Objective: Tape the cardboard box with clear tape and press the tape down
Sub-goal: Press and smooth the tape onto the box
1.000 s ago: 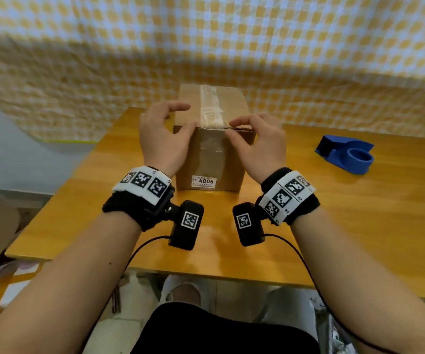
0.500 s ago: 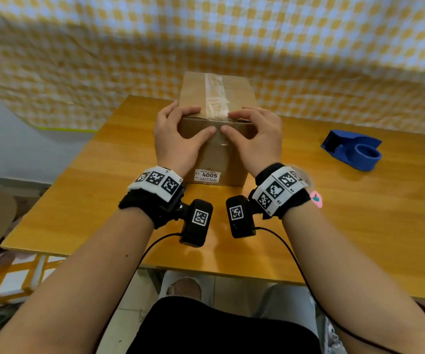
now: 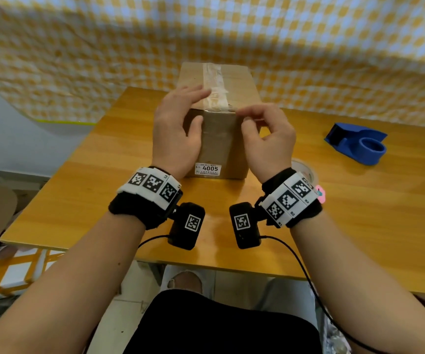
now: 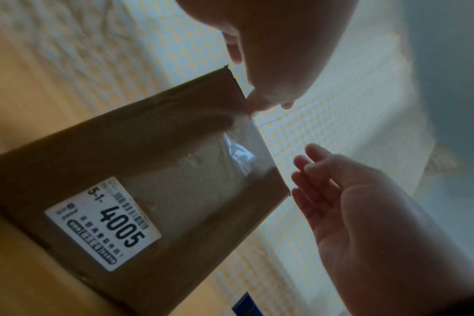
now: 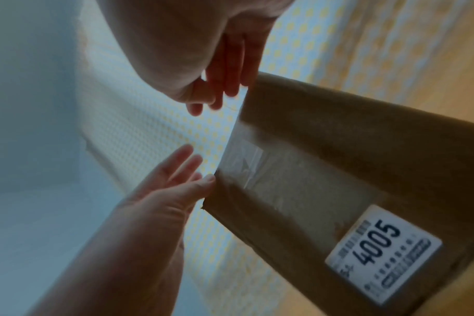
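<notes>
The cardboard box (image 3: 221, 139) stands near the far edge of the surface (image 3: 359, 213), toward its far left corner, with a strip of clear tape (image 3: 215, 85) along its top seam and folded down the near face. The step in hand looks like pressing: the tape is laid but wrinkled. The left hand (image 3: 178, 129) lies with straight, relaxed fingers at the box's top left edge, holding nothing. The right hand (image 3: 267, 139) hovers at the top right edge, fingers curled loosely, seemingly empty. Next, flat fingers should rub the wrinkles down over the near top edge. The blue tape dispenser (image 3: 357, 143) sits toward the right edge.
</notes>
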